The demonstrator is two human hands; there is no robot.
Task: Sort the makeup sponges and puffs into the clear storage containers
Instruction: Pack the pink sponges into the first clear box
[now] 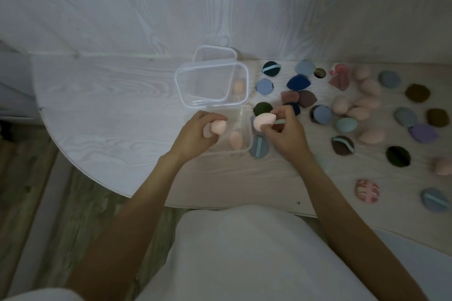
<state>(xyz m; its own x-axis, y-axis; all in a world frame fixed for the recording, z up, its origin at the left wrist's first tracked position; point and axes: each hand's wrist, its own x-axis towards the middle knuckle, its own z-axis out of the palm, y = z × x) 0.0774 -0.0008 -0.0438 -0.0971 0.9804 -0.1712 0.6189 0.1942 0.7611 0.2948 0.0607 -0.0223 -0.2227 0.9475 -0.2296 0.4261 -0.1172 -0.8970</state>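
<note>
A pink sponge [218, 127] is gripped by the left hand [195, 133] right over the clear container [241, 133] at frame centre; another sponge [263, 121] is pinched by the right hand [283, 132] just right of it.

Two pale pink egg-shaped sponges are up off the table, one [218, 127] over the near clear container [246, 129], the other [263, 121] just right of it. A third pink sponge [235, 140] lies inside. The far container [212, 85], by the back edge, holds one peach sponge [238, 86]. Mixed puffs [322, 115] and sponges scatter rightward.
</note>
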